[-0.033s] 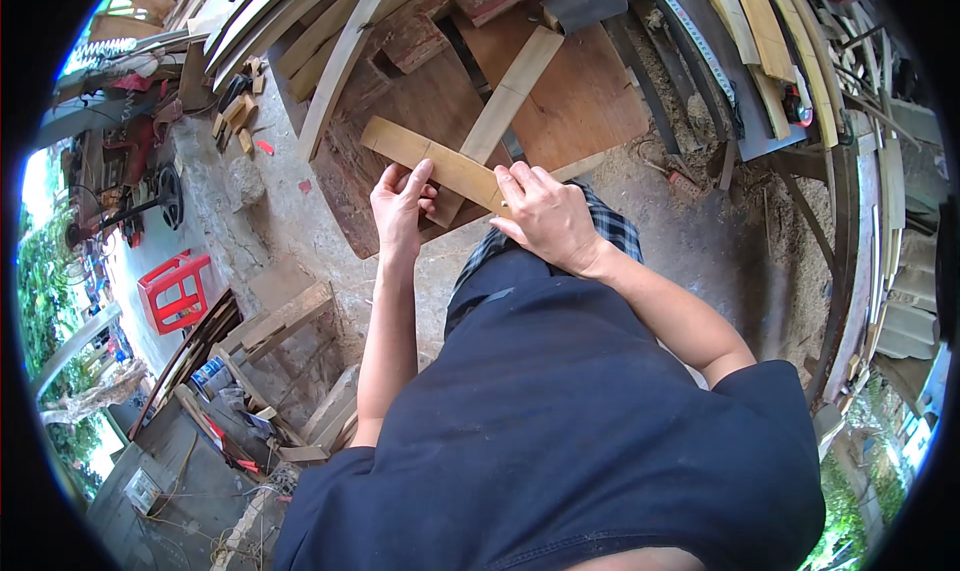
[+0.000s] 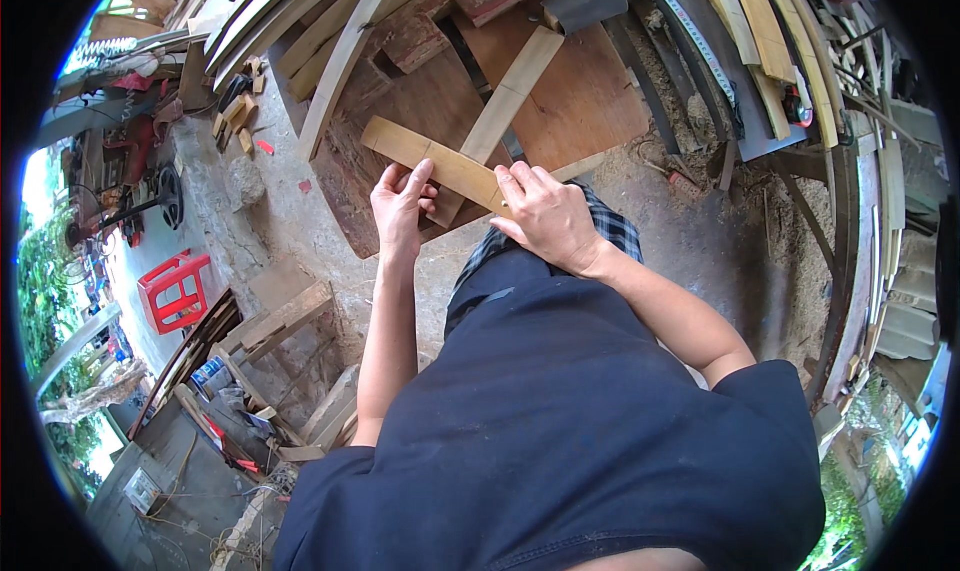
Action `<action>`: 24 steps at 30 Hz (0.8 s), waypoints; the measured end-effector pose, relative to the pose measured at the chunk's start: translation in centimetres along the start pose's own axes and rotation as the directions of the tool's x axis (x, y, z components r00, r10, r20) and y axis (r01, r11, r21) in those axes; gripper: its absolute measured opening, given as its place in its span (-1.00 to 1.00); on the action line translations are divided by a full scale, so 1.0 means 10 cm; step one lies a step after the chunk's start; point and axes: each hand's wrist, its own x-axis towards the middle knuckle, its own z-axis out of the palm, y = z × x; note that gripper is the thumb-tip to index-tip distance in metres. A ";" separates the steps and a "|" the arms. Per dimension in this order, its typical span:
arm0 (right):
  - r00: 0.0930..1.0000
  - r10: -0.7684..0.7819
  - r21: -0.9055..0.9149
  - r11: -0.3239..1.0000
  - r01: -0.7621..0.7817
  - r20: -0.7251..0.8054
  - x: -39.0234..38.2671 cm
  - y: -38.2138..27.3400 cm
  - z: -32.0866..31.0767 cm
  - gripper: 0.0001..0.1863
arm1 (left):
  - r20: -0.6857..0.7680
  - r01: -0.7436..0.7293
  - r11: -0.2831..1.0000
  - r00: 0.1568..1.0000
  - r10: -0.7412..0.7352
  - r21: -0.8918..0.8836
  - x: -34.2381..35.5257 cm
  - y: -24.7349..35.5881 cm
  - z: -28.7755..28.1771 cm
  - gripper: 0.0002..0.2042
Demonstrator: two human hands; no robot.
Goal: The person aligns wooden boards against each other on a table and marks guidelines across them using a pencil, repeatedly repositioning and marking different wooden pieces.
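Between my two hands is a short, flat wooden strip (image 2: 445,165), yellowish, with thin lines across its face. My left hand (image 2: 401,206) pinches its near edge around the middle, the thumb on top. Over the strip's right end lies my right hand (image 2: 550,221), its fingers curled round it and hiding that end. A longer, paler wooden slat (image 2: 512,91) passes under the strip at a slant, so the two cross. The slat rests over a worn brownish-red board (image 2: 400,121), part of the low work surface in front of me.
Long wooden strips (image 2: 340,66) lean at the far left, and more boards (image 2: 765,31) lie at the far right beside a long blue-white ruler (image 2: 690,31). Small wood offcuts (image 2: 237,114) and a red plastic stool (image 2: 174,291) are on the left. Sawdust (image 2: 800,241) covers the floor at right.
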 end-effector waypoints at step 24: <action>0.941 0.330 0.807 0.575 -0.135 -0.078 0.32 0.23 -0.06 -0.60 | 0.020 -0.017 1.000 1.000 0.017 0.007 0.01 -0.01 0.01 -0.78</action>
